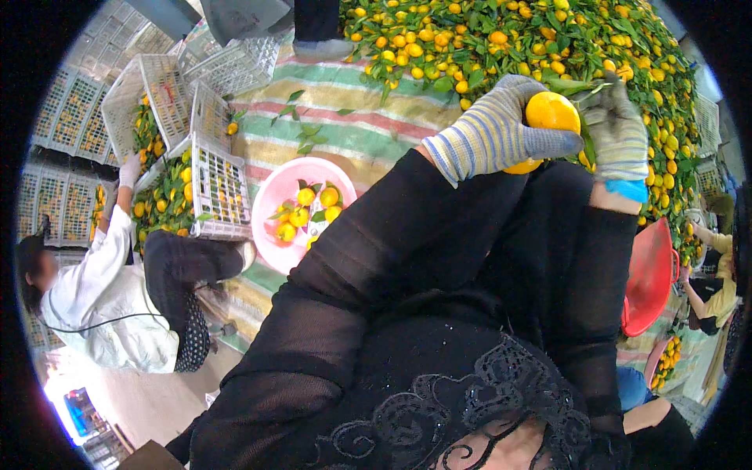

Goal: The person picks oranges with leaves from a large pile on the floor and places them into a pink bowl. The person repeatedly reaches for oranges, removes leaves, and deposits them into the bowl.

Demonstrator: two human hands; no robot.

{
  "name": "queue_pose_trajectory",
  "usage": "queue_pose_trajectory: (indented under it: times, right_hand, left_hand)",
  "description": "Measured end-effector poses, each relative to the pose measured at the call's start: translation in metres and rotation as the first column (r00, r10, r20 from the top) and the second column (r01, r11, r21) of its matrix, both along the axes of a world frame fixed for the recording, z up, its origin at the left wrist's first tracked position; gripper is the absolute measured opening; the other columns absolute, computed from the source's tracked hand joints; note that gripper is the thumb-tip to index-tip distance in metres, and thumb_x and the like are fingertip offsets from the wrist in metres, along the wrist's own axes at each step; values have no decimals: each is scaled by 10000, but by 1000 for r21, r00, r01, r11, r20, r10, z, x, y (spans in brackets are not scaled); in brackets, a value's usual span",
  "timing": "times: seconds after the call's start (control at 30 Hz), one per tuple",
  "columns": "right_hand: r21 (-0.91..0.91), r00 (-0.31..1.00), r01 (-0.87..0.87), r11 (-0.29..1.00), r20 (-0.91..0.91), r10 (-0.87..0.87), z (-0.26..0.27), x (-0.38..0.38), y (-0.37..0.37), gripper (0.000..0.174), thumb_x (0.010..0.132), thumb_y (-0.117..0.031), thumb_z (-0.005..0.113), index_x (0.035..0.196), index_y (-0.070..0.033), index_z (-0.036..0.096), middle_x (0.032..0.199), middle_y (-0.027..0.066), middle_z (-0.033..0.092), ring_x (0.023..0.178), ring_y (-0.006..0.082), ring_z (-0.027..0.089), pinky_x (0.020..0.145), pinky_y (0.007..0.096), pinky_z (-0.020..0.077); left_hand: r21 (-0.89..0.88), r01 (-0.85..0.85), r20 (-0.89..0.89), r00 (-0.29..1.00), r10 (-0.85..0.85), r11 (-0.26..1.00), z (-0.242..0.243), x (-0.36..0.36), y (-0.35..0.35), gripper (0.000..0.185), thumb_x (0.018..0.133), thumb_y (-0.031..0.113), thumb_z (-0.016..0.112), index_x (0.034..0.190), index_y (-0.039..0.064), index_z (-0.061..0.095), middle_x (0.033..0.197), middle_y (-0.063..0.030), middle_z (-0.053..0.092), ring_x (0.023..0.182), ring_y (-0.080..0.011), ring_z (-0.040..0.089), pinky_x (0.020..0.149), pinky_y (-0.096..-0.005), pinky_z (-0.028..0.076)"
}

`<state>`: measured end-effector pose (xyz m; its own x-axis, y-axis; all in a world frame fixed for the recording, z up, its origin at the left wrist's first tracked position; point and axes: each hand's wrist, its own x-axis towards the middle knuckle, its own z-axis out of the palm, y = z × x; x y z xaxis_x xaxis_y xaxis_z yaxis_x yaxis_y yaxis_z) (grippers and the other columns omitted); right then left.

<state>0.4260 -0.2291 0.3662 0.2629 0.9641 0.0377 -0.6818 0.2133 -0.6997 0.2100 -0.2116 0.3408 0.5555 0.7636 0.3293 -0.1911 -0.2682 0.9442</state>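
Gloved in striped knit, my left hand (496, 132) grips a yellow-orange citrus fruit (552, 111) between thumb and fingers. A second citrus fruit (523, 167) shows just under that hand. My right hand (617, 126), in a matching glove with dark, soiled fingers and a blue band at the wrist, is raised close beside the fruit. Green leaves with a stem (573, 87) lie between the two hands; whether the right fingers grip them is unclear. A large heap of leafy citrus fruit (499, 41) spreads beyond both hands.
A pink basin (262, 194) holding several fruits stands left on a striped sheet (352, 126). Farther left, a person (111, 294) in white reaches among plastic crates (220, 185) of leafy fruit. A red basin (649, 282) is at right, with other people beyond. Someone's shoe (323, 49) is near the top.
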Motion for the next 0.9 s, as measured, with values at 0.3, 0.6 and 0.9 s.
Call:
queue_pose_trajectory:
  times: [0.3,0.6,0.9]
  right_hand:
    - [41,949,289,957,-148,-280,-44,180,-77,165,918,-134,596,1002,8,597,712,34,509,705,184,500,759,397,485]
    - [-542,911,395,742,124,-394,-188,158,-171,153,892,-200,636,977,-75,614,731,-2,535,663,144,506,613,279,453]
    - [-761,984,163,628,168,-51,-318,167,-189,238,901,-180,585,1116,-78,598,998,51,639,897,197,605,801,341,488]
  left_hand:
    - [-615,-238,-3,954,300,752,-95,-165,18,543,860,507,626,1218,108,540,1030,-85,637,844,-175,634,717,-314,546]
    - [-886,-464,-402,770,496,2,-268,-376,-21,633,813,625,577,1279,205,493,1266,-64,541,1158,-288,515,859,-439,518]
    - [-616,-768,-547,577,607,175,-258,-373,95,769,816,525,645,1433,196,325,1370,-106,411,1216,-342,437,977,-444,397]
